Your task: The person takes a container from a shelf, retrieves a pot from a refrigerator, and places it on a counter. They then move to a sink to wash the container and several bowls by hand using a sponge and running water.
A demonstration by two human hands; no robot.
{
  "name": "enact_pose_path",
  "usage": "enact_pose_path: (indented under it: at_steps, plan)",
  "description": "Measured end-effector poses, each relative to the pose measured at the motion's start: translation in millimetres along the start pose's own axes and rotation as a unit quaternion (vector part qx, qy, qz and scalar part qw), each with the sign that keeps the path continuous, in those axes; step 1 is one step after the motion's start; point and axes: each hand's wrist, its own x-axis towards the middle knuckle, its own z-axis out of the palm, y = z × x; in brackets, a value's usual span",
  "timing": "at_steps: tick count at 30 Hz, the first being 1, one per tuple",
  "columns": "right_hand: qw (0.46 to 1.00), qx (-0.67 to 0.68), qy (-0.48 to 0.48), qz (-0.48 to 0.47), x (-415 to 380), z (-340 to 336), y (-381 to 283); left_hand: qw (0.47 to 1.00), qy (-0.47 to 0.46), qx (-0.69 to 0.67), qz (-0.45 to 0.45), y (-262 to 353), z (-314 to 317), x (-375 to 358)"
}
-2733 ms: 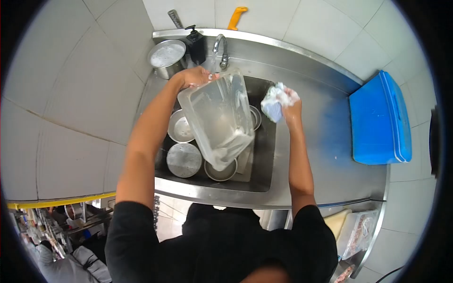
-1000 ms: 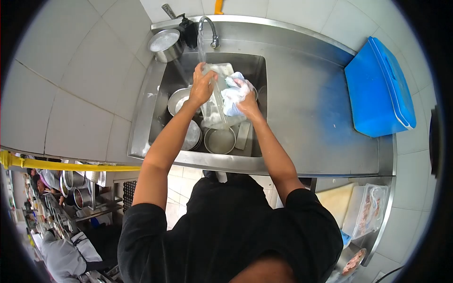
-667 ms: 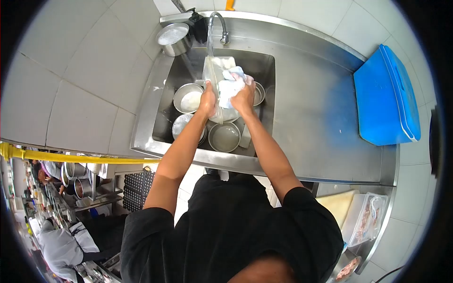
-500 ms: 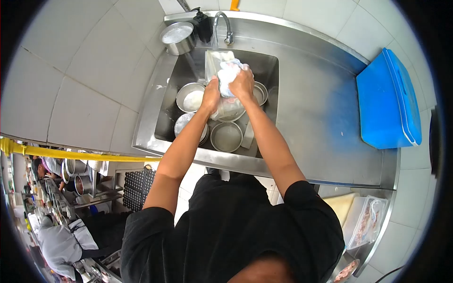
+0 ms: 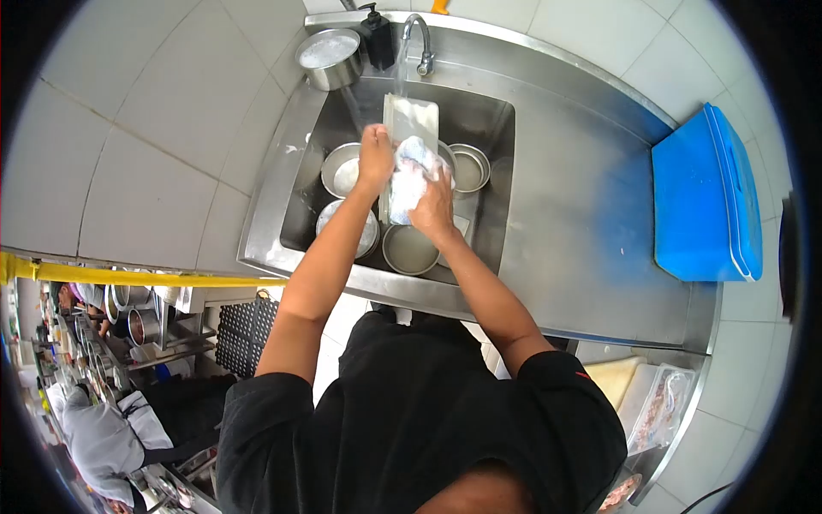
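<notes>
My left hand (image 5: 375, 160) grips the left long edge of a clear plastic container or lid (image 5: 413, 116), held over the sink. Its exact kind is hard to make out. My right hand (image 5: 435, 206) is closed on a wet white cloth (image 5: 409, 184) with suds, pressed against the plastic surface. Water runs from the curved faucet (image 5: 417, 43) near the plastic's far end. Below, several round metal pans sit in the sink (image 5: 492, 141): a pan (image 5: 471, 167) at right, a pan (image 5: 411, 250) in front, and a sudsy pan (image 5: 341, 171) at left.
A metal pot (image 5: 330, 60) with foamy water and a black soap dispenser (image 5: 377, 38) stand at the sink's back left corner. On the steel counter (image 5: 582, 206) at right is a blue cooler box (image 5: 706, 197). Behind a yellow pipe (image 5: 145, 277), a person (image 5: 103, 437) stands at lower left.
The plastic piece has turned flatter and straighter toward me. My right hand has slid the cloth down along it, toward my body, while my left hand has shifted slightly up.
</notes>
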Motion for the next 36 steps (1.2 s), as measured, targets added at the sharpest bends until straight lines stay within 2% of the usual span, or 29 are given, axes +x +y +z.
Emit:
enact_pose_path:
  at_steps: [1,3,4,7,10,14,15,16,17,18,19,22,24,27,29,32,33,36]
  plan:
    - [1.000,0.004,0.008,0.017,1.2,2.4,-1.7,1.000,-0.001,0.000,0.003,-3.6,-0.2,-3.4]
    - [1.000,-0.014,0.021,0.011,11.0,7.2,-0.8,0.993,-0.043,0.096,0.056,-6.7,-2.0,-4.8]
    - [1.000,-0.014,0.005,0.021,15.8,10.4,3.0,0.995,-0.055,0.086,0.007,-8.0,-1.2,-3.0]
    - [0.999,-0.022,-0.020,0.036,34.1,11.3,7.5,0.992,-0.041,0.116,0.027,-25.8,-3.0,6.6]
    - [0.998,-0.040,-0.009,0.043,61.7,15.6,11.6,0.995,-0.020,0.091,0.036,-34.9,-0.7,12.9]
    - [0.996,-0.058,0.009,0.065,97.6,26.4,24.1,0.995,-0.017,0.095,0.024,-6.7,2.7,-4.7]
    - [0.996,-0.056,0.008,0.064,97.6,28.1,24.9,0.999,-0.031,0.024,-0.033,0.3,2.5,-7.0]
    - [0.995,-0.063,-0.025,0.076,96.5,29.3,25.5,0.994,-0.043,-0.048,-0.090,5.1,0.9,-8.4]
    - [0.992,-0.069,-0.060,0.088,93.4,30.7,26.7,0.994,-0.040,-0.048,-0.092,-2.1,-2.4,-4.6]
    - [0.985,-0.103,-0.121,0.065,82.4,28.0,26.2,0.998,-0.016,0.038,-0.042,-12.1,-6.2,3.5]
    - [0.985,-0.102,-0.124,0.062,67.4,25.1,25.1,0.992,0.009,0.123,0.007,-23.0,-9.2,9.8]
    - [0.980,-0.075,-0.179,0.047,32.9,11.7,12.0,0.988,0.023,0.152,0.017,-30.0,-13.5,10.6]
    - [0.983,0.023,-0.167,0.070,15.5,9.5,8.4,0.990,0.022,0.139,0.010,-21.8,-13.9,4.2]
    - [0.989,-0.023,-0.131,0.067,8.3,16.6,6.8,0.993,0.019,0.114,0.010,-14.3,-10.7,0.2]
    - [0.992,-0.046,-0.097,0.068,12.3,24.2,11.8,0.980,0.030,0.192,0.051,-21.2,-7.6,-2.8]
    - [0.999,-0.004,0.027,-0.020,30.7,41.2,31.7,0.982,0.034,0.182,0.034,-28.6,-0.1,-8.9]
    - [0.999,-0.006,0.027,-0.022,36.6,42.5,33.2,0.984,0.042,0.174,0.013,-29.7,2.3,-9.4]
    - [0.998,0.037,0.006,-0.041,54.0,40.1,37.6,0.984,0.057,0.166,0.036,-32.7,2.6,-3.3]
